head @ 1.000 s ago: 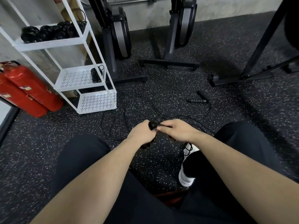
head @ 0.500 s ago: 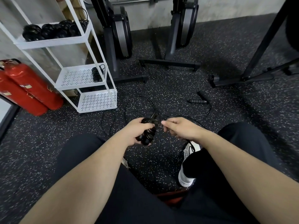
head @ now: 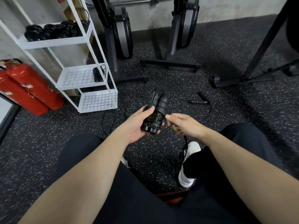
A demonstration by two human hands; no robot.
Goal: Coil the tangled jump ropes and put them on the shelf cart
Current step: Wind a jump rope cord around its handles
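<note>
Left hand (head: 137, 125) curled around black jump rope bundle, cord wound over paired foam handles (head: 154, 115), held above speckled floor, right of white perforated metal shelf cart (head: 97, 88). Right hand (head: 182, 125) pinching thin cord end beside bundle.

Risk: pinch slipping, wraps springing loose; slack cord by white shoe (head: 188, 164) snagging.

Cord tip too thin to trace. Second black ribbed handle pair (head: 198, 101) on floor, its cord path unclear.

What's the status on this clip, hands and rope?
Left hand grips coiled rope bundle. Right hand pinches cord end. Loose rope on floor. Shelf cart ahead-left, path open.
</note>
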